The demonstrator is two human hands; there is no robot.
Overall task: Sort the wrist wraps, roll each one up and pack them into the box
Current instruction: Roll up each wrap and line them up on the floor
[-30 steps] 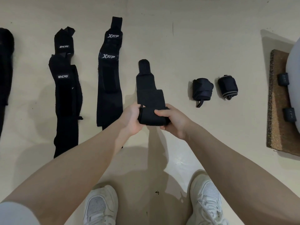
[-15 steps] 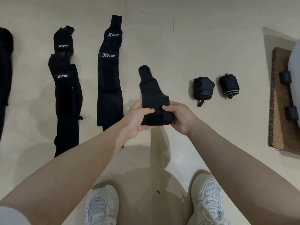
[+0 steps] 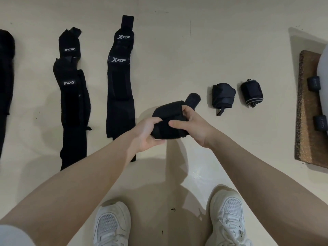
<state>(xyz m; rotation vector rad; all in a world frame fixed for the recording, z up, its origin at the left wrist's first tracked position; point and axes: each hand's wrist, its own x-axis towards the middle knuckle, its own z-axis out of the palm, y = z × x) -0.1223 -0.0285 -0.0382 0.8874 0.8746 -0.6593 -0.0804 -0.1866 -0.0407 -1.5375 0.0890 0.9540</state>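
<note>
Progress: two rolled wraps on the floor [image 3: 177, 50] to the right, one plain black [image 3: 223, 96], one w/ grey edge trim [image 3: 251, 92]. Third wrap [image 3: 168, 121] mid-roll, held off the floor between both hands. L hand [image 3: 147, 134] cups the roll from below-left, fingers curled round it. R hand [image 3: 191, 125] grips from the right, thumb pressed across the front; tab end sticks out past R fingers, not yet closed down.

Left to do: XTEP wraps [image 3: 119, 82] and MCYO-type wraps [image 3: 71, 96] lie flat, unrolled, each approx. a stacked pair. Another dark strip [image 3: 5, 71] at far left edge, prob. more wraps, mostly cropped. Box not clearly in view; nothing packed as far as seen.

Materials: wraps are black woven elastic, matte, long flat bands w/ narrower tab ends, floppy. Rolls squat, cylindrical. Floor smooth, cream, slight sheen. Cork-like slab [image 3: 308, 110] at right, coarse, brown.
</note>
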